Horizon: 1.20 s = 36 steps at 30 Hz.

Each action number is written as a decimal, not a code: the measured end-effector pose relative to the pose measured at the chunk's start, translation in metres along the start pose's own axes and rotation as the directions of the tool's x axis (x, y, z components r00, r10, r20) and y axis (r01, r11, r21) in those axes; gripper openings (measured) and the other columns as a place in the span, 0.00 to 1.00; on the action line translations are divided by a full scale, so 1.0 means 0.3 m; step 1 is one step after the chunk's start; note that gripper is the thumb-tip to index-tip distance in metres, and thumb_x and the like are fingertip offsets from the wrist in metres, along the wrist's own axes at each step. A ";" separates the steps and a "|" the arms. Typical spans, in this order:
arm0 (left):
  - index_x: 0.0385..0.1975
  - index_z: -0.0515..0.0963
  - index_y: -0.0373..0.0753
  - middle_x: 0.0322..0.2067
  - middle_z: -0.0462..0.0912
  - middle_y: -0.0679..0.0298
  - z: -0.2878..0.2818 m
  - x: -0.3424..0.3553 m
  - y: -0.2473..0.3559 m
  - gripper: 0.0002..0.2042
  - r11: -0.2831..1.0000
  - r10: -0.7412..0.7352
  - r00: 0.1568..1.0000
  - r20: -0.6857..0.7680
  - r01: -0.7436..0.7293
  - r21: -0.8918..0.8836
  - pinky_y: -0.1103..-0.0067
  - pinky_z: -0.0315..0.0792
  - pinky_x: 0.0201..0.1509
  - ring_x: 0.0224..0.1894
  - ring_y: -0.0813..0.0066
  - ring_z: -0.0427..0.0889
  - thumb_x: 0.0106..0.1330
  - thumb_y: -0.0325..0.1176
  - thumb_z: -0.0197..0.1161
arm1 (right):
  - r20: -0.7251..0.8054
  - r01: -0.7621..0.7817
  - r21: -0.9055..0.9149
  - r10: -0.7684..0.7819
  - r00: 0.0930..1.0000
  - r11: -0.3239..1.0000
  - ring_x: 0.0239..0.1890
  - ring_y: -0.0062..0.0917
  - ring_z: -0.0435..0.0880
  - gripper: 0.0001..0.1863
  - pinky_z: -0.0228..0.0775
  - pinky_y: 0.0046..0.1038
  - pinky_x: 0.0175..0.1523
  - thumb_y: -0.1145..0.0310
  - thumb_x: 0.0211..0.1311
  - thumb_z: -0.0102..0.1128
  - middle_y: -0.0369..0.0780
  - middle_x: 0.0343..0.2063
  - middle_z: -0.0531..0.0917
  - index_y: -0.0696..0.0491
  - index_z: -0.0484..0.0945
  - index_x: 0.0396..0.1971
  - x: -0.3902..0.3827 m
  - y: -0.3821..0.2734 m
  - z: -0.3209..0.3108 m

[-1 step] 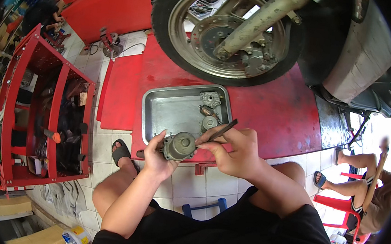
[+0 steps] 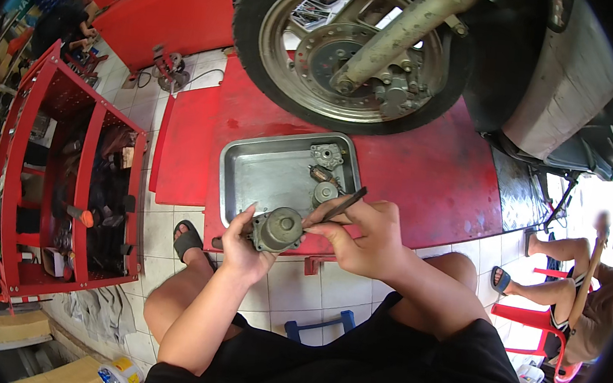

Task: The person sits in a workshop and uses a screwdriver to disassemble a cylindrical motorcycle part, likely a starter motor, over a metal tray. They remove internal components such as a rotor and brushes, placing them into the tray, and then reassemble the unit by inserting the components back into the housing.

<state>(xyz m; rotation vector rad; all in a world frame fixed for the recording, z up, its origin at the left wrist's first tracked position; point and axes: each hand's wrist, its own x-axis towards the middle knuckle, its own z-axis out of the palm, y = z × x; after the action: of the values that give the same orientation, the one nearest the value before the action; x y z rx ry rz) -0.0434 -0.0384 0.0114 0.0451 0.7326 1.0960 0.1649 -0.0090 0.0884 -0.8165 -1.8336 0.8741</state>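
Note:
My left hand (image 2: 244,250) is closed around the side of a round grey metal housing (image 2: 278,229), its domed end facing up and its flange with bolt lugs below. From the other side my right hand (image 2: 370,236) pinches a dark slim stick-like tool (image 2: 347,203), fingertips against the housing's edge. The tool's lower end is hidden by the fingers. Just beyond both hands lies a shallow metal tray (image 2: 264,169). Along its right side are a grey metal cover with bolt holes (image 2: 327,155), a brownish cylindrical part (image 2: 324,175) and a round grey part (image 2: 325,193).
The tray rests on a red platform (image 2: 426,173), under a motorcycle's front wheel (image 2: 357,49). A red tool cart (image 2: 83,192) with an orange-tipped handle (image 2: 85,216) stands left. Below my hands is a blue stool (image 2: 321,327). Another person's legs (image 2: 559,293) are at right.
The whole view has shifted slightly, so things sit a little further left. Both hands keep the same hold on the housing and the tool.

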 end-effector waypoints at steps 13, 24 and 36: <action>0.54 0.73 0.28 0.51 0.80 0.44 0.004 0.014 0.057 0.27 0.991 0.133 0.981 0.139 -0.133 -0.008 0.58 0.73 0.60 0.54 0.51 0.80 0.70 0.49 0.48 | -0.014 0.028 0.075 -0.027 1.000 0.997 0.38 0.30 0.90 0.06 0.84 0.27 0.46 0.85 0.55 0.64 0.44 0.33 0.89 0.62 0.81 0.32 0.021 0.006 0.022; 0.56 0.72 0.28 0.53 0.80 0.45 -0.057 0.056 0.062 0.27 0.992 0.121 0.946 0.301 -0.122 -0.017 0.61 0.73 0.59 0.55 0.52 0.79 0.67 0.45 0.46 | -0.072 -0.008 0.203 0.023 0.997 0.979 0.35 0.27 0.91 0.06 0.82 0.23 0.41 0.84 0.59 0.62 0.43 0.30 0.88 0.62 0.81 0.36 0.023 0.021 0.040; 0.50 0.72 0.34 0.40 0.82 0.55 -0.021 0.064 0.056 0.41 0.974 0.224 0.974 0.031 -0.223 -0.047 0.64 0.81 0.45 0.39 0.58 0.84 0.68 0.73 0.38 | -0.177 -0.021 0.302 0.078 0.981 0.953 0.38 0.28 0.90 0.04 0.83 0.24 0.43 0.83 0.58 0.64 0.44 0.34 0.88 0.65 0.80 0.33 -0.008 0.035 0.095</action>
<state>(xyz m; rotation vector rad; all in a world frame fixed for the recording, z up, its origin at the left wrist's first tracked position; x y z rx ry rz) -0.0554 -0.0165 0.0028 0.1128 0.6827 1.3224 0.1415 -0.0118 0.0693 -0.7276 -1.4775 1.0407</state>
